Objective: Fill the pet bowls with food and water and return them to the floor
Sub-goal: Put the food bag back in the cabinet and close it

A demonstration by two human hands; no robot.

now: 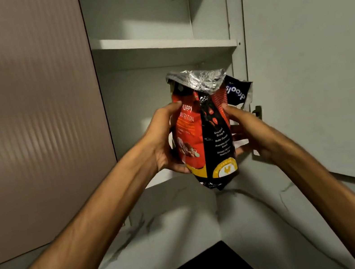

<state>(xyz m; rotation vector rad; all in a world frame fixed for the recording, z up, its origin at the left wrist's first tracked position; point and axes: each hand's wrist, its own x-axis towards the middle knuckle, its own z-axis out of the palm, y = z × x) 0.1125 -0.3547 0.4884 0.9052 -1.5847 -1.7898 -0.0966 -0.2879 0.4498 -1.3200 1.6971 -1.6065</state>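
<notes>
A white wall cupboard [140, 22] stands open, its door [313, 63] swung right, one shelf [163, 44] inside. Beside it a closed ribbed door [25, 113]; below, seemingly marbled wall [176, 224], dimly lit.

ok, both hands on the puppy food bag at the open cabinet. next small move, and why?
Probably lower the food bag out of the cabinet toward the counter. The left hand and right hand grip its sides, its torn foil top is open, and no bowl is in view, so keep it upright.
</notes>
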